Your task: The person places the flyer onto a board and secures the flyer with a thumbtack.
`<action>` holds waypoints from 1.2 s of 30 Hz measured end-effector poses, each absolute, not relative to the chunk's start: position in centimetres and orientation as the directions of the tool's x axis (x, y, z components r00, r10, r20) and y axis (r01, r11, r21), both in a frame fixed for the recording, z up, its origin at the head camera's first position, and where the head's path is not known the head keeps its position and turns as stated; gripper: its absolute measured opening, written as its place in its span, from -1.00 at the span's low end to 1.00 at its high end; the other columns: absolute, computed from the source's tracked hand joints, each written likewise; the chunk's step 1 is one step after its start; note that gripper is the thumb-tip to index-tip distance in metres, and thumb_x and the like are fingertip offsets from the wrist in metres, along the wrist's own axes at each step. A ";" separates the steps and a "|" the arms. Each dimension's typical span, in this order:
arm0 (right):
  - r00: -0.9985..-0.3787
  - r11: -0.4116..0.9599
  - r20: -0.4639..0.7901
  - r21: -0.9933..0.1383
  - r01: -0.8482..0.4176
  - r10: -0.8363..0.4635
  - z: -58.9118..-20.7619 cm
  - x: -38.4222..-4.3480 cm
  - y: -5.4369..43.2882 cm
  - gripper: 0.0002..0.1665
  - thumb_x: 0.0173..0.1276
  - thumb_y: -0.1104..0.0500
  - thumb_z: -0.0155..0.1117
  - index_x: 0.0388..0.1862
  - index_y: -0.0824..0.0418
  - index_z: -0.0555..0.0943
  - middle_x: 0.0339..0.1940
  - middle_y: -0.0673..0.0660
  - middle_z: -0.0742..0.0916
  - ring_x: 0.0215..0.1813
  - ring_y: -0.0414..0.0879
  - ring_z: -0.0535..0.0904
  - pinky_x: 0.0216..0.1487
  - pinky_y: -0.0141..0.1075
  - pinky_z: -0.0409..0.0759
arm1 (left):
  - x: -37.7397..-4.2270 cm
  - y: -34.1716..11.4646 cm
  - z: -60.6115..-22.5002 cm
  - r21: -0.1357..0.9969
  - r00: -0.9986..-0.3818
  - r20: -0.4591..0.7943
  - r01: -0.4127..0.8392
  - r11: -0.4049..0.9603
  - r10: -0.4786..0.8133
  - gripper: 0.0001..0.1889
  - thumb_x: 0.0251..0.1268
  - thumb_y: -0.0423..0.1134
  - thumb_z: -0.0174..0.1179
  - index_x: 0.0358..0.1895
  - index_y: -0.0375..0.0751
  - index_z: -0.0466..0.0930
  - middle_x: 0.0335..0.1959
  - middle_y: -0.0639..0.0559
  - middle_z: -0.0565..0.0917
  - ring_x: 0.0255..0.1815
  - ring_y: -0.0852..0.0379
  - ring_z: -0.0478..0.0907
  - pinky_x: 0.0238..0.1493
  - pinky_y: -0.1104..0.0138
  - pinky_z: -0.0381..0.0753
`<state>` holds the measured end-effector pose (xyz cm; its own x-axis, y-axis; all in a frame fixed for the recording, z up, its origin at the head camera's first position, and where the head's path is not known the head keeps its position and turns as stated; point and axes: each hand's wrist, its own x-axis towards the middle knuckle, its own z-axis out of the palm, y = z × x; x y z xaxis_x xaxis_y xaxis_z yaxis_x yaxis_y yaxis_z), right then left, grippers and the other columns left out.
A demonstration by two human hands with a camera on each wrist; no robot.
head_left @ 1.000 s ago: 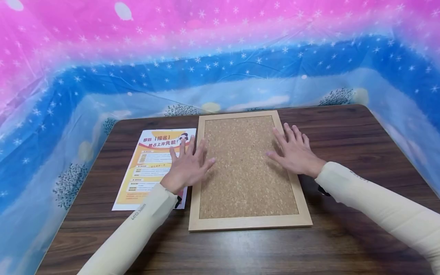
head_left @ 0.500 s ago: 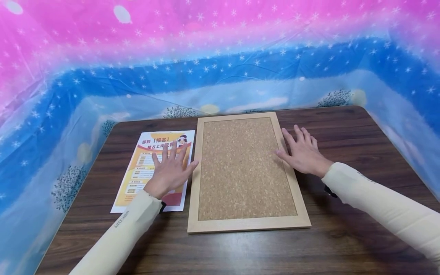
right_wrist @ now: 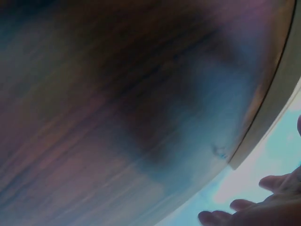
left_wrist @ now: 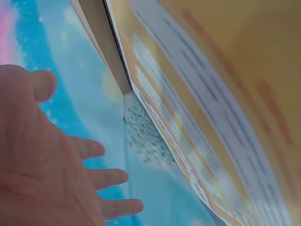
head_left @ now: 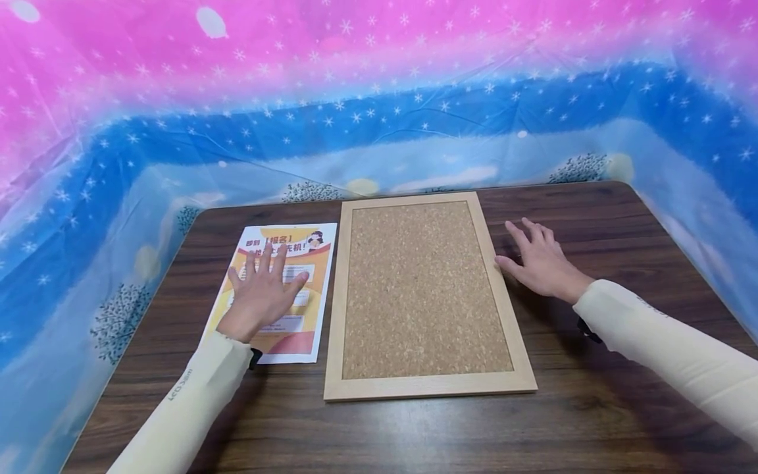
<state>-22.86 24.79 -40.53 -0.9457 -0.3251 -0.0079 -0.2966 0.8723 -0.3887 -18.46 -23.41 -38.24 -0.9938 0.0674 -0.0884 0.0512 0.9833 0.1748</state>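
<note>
A printed flyer (head_left: 314,289) in yellow, orange and red lies flat on the dark wood table. Over it my left hand (head_left: 263,299) hovers with fingers spread, covering part of the print. In the left wrist view the palm of the left hand (left_wrist: 47,165) is apart from the flyer (left_wrist: 202,94). A cork board (head_left: 423,289) in a pale wood frame lies to the flyer's right. Just beyond the board's right edge is my right hand (head_left: 541,266), fingers loosely extended and holding nothing. The right wrist view shows its fingers (right_wrist: 277,182) above the tabletop.
The brown wood-grain table (head_left: 426,434) bears the flyer and board. A pink and blue snowflake-print cloth (head_left: 379,112) hangs behind the table and along its sides. The board's far end reaches the table's back edge.
My left hand has moved left, from the board's left edge to over the flyer. My right hand has moved right, off the board. Flyer and board have stayed in place.
</note>
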 end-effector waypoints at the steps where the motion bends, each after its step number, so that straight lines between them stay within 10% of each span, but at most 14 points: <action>1: -0.945 0.870 -0.006 -0.392 -0.300 -0.328 -40.5 -23.0 25.0 -0.08 0.43 -0.22 -0.02 0.52 0.25 -0.06 0.45 0.47 -0.03 0.39 0.46 -0.17 0.19 0.35 -0.08 | -18.5 -23.7 -38.2 0.175 -0.995 -0.083 0.039 0.984 0.054 -0.14 0.39 0.29 -0.25 0.49 -0.31 -0.15 0.46 -0.38 -0.13 0.41 -0.43 -0.37 0.14 -0.37 -0.45; 22: -0.903 0.831 0.139 -0.356 -0.428 -0.406 -41.5 -23.8 27.1 -0.64 0.25 0.46 0.22 0.05 0.31 0.57 -0.07 0.25 0.57 0.01 0.17 0.46 0.00 0.08 0.42 | -17.1 -32.3 -37.9 0.164 -0.967 -0.206 -0.185 0.969 -0.150 -0.23 0.33 0.02 0.07 0.22 -0.68 0.10 0.02 -0.63 0.20 0.03 -0.56 0.02 -0.04 -0.34 -0.10; 36: -0.918 0.848 0.148 -0.349 -0.398 -0.369 -41.6 -24.8 26.9 -0.77 0.18 0.53 0.21 -0.26 0.28 0.66 -0.25 0.20 0.65 -0.10 0.15 0.55 -0.07 0.07 0.47 | -17.5 -33.0 -38.7 0.157 -0.949 -0.284 -0.189 0.969 -0.139 -0.28 0.34 0.06 0.07 0.07 -0.70 0.23 -0.20 -0.50 0.40 -0.12 -0.45 0.24 -0.06 -0.32 -0.04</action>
